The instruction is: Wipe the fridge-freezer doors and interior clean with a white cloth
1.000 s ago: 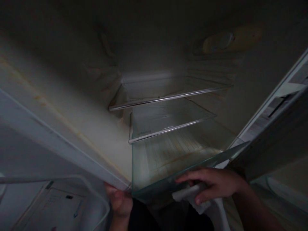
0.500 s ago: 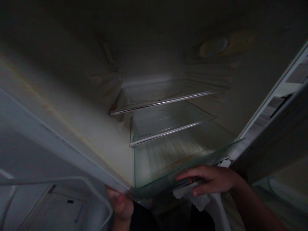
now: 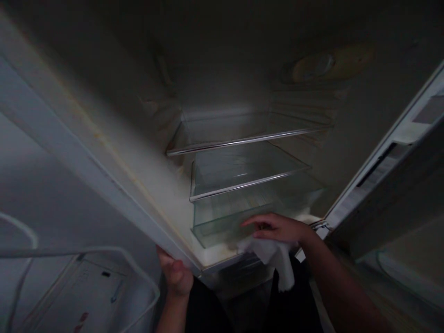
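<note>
My right hand [image 3: 279, 227] is at the front of an open refrigerator's bottom, its fingers closed over a white cloth [image 3: 277, 259]. The index finger points left, close to the lowest glass shelf [image 3: 215, 233]; whether it touches the glass I cannot tell. The cloth hangs down past the front lip [image 3: 217, 263]. My left hand [image 3: 177, 275] grips the lower left edge of the refrigerator [image 3: 166, 236], thumb toward me and the other fingers partly hidden.
Above are a middle glass shelf [image 3: 239, 185] and an upper glass shelf [image 3: 243, 141], both with shiny front trims. A yellowed control housing [image 3: 333, 64] is on the right wall. The open door [image 3: 391, 194] stands at right. A white panel with a looped rail [image 3: 104, 249] is at lower left.
The lowest glass shelf has moved back into the refrigerator, baring the front lip. My right hand has moved inward and a little left with the cloth. My left hand keeps its hold.
</note>
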Available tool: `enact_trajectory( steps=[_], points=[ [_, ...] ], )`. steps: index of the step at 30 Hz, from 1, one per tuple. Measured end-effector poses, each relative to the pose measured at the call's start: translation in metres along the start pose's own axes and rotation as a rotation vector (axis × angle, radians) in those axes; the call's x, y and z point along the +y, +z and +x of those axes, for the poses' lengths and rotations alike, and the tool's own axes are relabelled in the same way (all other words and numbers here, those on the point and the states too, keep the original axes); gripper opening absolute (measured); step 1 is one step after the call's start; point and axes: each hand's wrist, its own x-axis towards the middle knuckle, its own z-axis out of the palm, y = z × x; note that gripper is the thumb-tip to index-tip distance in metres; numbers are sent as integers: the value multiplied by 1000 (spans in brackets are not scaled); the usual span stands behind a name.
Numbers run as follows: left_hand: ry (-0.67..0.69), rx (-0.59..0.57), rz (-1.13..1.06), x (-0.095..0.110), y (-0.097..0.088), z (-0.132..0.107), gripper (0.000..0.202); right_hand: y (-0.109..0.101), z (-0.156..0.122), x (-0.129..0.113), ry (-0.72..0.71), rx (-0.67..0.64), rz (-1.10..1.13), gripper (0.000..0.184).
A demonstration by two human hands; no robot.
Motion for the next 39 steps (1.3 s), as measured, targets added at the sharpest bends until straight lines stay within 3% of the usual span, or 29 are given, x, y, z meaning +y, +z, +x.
enact_trajectory(
  steps=[5, 10, 13, 15, 17, 18, 19, 20, 22, 24, 27, 30, 33, 36, 39],
  points=[
    [-29, 26, -181, 4, 4, 1, 85, -11, 37, 26, -11, 121, 33, 43],
    [26, 59, -76, 6, 8, 6, 69, -7, 70, 41, -22, 354, 77, 41],
    [103, 60, 16, 16, 7, 7, 62, 3, 74, 39, 19, 487, 189, 39],
    [306, 144, 99, 25, 3, -3, 64, 17, 65, 31, 58, 599, 326, 39],
    [648, 221, 185, 35, -1, -21, 73, 36, 49, 21, 105, 710, 528, 42],
    [794, 156, 199, 40, -1, -33, 70, 46, 40, 15, 128, 752, 646, 44],
    [863, -52, 224, 44, 0, -44, 63, 56, 31, 10, 145, 785, 758, 45],
    [835, -269, 210, 48, 3, -55, 58, 66, 23, 5, 155, 808, 847, 45],
    [575, -566, 230, 55, 14, -71, 56, 82, 6, -2, 146, 830, 927, 46],
    [254, -690, 147, 60, 27, -77, 54, 93, -12, -6, 101, 822, 878, 43],
    [-182, -744, -36, 66, 41, -71, 53, 104, -41, -2, 66, 746, 718, 35],
    [-493, -988, -172, 68, 48, -66, 52, 119, -73, 10, 116, 681, 696, 28],
    [-557, -1157, -193, 64, 56, -69, 40, 139, -95, 25, 169, 690, 767, 24],
    [-508, -1158, -144, 57, 64, -76, 30, 158, -102, 35, 199, 725, 777, 25],
    [-459, -1136, -137, 52, 67, -78, 24, 169, -98, 37, 261, 662, 657, 25]
  ],
)
